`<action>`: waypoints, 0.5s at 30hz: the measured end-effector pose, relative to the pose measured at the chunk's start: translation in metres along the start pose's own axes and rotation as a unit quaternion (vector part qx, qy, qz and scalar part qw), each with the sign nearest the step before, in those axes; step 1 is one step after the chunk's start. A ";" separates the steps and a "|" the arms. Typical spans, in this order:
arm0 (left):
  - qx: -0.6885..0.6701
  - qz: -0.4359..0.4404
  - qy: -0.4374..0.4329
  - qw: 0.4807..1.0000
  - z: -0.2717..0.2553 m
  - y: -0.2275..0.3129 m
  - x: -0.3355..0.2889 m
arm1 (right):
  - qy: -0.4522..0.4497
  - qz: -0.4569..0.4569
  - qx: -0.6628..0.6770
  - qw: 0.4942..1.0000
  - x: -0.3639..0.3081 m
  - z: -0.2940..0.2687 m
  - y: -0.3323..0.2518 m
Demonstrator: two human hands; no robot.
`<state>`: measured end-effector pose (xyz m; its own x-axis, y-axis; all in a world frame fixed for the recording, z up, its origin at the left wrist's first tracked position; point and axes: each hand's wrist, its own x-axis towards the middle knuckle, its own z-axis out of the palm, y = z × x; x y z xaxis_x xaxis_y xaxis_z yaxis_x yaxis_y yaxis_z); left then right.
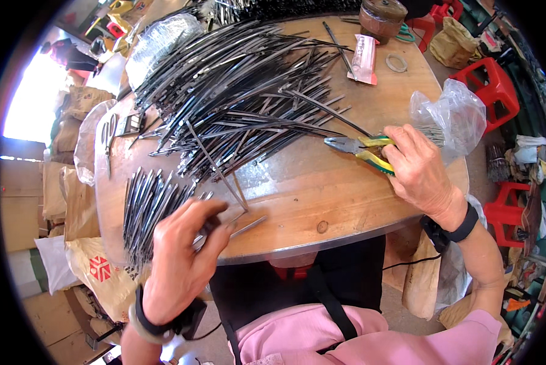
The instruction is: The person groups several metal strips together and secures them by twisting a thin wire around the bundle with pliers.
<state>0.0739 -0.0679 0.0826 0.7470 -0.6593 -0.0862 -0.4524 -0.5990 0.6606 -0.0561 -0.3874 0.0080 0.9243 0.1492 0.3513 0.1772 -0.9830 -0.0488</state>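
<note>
Pliers point(375, 159) with yellow-and-green handles are gripped in my right hand point(418, 170), their jaws pointing left over the table. The jaw tips lie close to the end of a long dark strip. My left hand point(185, 252) is at the table's near left edge with its fingers curled in. A few thin strips point(248, 225) pass by its thumb and fingertips; blur hides what the fingers hold. Beside it lies a small bundle of dark strips point(148, 207). Farther back spreads a large heap of long dark strips point(224, 97).
On the wooden table point(321, 213) are scissors point(110, 137), a pink packet point(364, 59), a pale ring point(397, 62) and a brown round container point(382, 18). A clear plastic bag point(458, 115) with thin wires lies right. Red stools point(489, 91) stand beyond the right edge.
</note>
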 end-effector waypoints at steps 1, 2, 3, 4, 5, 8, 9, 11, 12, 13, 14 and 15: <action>0.011 0.055 0.009 0.998 0.004 0.002 0.015 | 0.005 0.001 0.008 1.000 0.000 -0.002 0.002; 0.021 0.111 0.017 0.993 0.009 0.003 0.031 | 0.034 0.012 0.021 0.999 0.001 -0.004 0.002; 0.011 0.141 0.033 0.989 0.014 0.005 0.046 | 0.061 0.023 0.041 0.997 0.003 -0.005 -0.003; -0.002 0.170 0.050 0.984 0.019 0.007 0.060 | 0.087 0.032 0.060 0.994 0.005 -0.007 -0.008; 0.016 0.196 0.058 0.979 0.026 0.013 0.073 | 0.102 0.036 0.074 0.991 0.009 -0.008 -0.011; 0.132 0.277 0.088 0.948 0.055 0.025 0.117 | 0.181 0.083 0.101 0.975 0.013 -0.009 -0.016; 0.202 0.296 0.124 0.926 0.062 0.023 0.132 | 0.194 0.117 0.118 0.967 0.013 -0.015 -0.020; 0.294 0.305 0.153 0.893 0.067 0.019 0.153 | 0.269 0.158 0.227 0.923 0.016 -0.024 -0.027; 0.313 0.297 0.144 0.890 0.069 0.014 0.162 | 0.302 0.179 0.279 0.894 0.016 -0.024 -0.031; 0.332 0.290 0.136 0.887 0.070 0.009 0.166 | 0.329 0.216 0.411 0.822 0.016 -0.021 -0.038; 0.336 0.281 0.137 0.888 0.068 0.004 0.166 | 0.347 0.220 0.432 0.803 0.014 -0.018 -0.038; 0.335 0.275 0.137 0.891 0.064 0.005 0.165 | 0.364 0.226 0.449 0.784 0.011 -0.016 -0.037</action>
<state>0.1637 -0.2085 0.0236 0.3715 -0.8560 0.3595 -0.9073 -0.4168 -0.0548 -0.0576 -0.3505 0.0285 0.5805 -0.6143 0.5344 0.3565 -0.3983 -0.8451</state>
